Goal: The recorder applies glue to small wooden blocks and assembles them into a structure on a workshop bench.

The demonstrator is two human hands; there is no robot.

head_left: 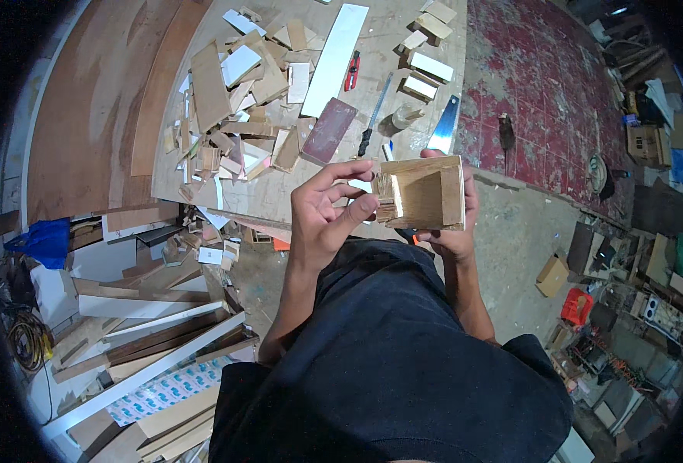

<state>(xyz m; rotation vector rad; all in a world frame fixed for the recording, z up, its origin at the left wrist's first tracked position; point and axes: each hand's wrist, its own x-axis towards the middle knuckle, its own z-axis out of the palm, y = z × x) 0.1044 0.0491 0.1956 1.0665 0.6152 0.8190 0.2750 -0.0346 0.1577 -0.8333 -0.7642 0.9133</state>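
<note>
A small open wooden box [418, 193] with a hollow inside is held up in front of my torso. My right hand [465, 224] grips it along its right side, thumb at the lower edge and the other fingers partly hidden behind it. My left hand [330, 204] is at the box's rough left edge, fingers curved and apart; whether the fingertips touch the wood I cannot tell. Just beyond, on the worktable [241, 197], lie a handsaw [444, 123], a thin dark-handled tool [372, 119] and a dark red block [330, 131].
Wood offcuts [237, 77] are heaped at the table's left. A long white board [335, 58], a red tool [352, 71] and several small blocks [430, 67] lie farther back. Planks [148, 339] pile up on the floor at left; a red crate [576, 306] stands among clutter at right.
</note>
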